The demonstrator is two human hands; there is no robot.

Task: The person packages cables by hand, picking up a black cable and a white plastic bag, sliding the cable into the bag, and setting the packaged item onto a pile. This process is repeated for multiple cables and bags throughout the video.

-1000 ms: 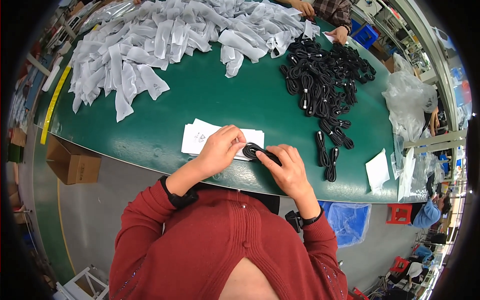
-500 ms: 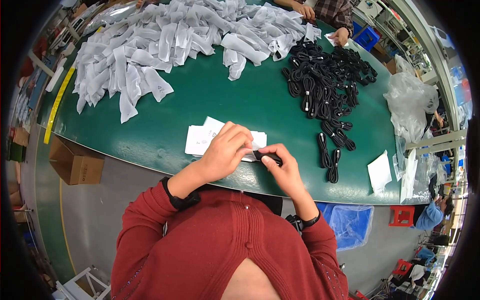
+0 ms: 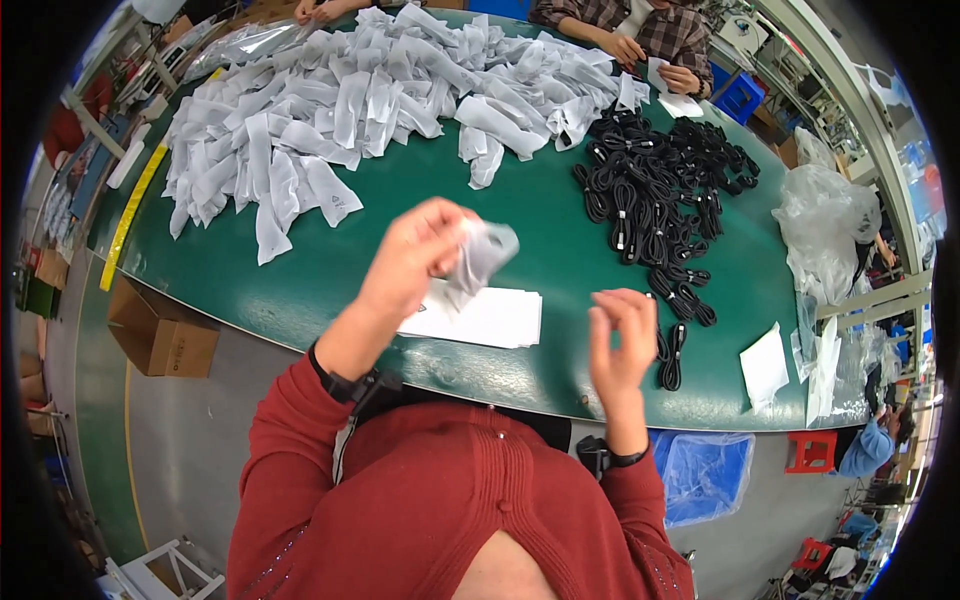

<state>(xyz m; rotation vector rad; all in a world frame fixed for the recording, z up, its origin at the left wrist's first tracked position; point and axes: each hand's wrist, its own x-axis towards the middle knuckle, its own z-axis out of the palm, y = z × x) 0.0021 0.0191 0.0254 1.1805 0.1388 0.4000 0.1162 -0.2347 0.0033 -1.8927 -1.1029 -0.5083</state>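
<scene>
My left hand [image 3: 412, 258] is closed on one end of a white bag [image 3: 488, 255], raised over the table and smeared by motion. Something darker shows through the bag, probably a coiled cable. Below it, a stack of flat white bags [image 3: 490, 318] lies near the table's front edge. My right hand [image 3: 624, 340] is held above the table with thumb and fingers apart and nothing visible between them. It is nearest to the loose coiled black cables [image 3: 672, 358], partly covering one of them. Farther back spreads a heap of coiled black cables [image 3: 650, 170].
A large heap of filled white bags [image 3: 330, 110] covers the far left of the green table [image 3: 400, 210]. Across it, a co-worker's hands [image 3: 680, 80] hold a white bag. Clear plastic [image 3: 825, 215] lies at right; a blue bin [image 3: 705, 470] and cardboard box [image 3: 165, 330] stand below.
My left hand has lifted the bag up and away from the stack, the cable no longer bare at its mouth. My right hand has let go and moved right, toward the cables.
</scene>
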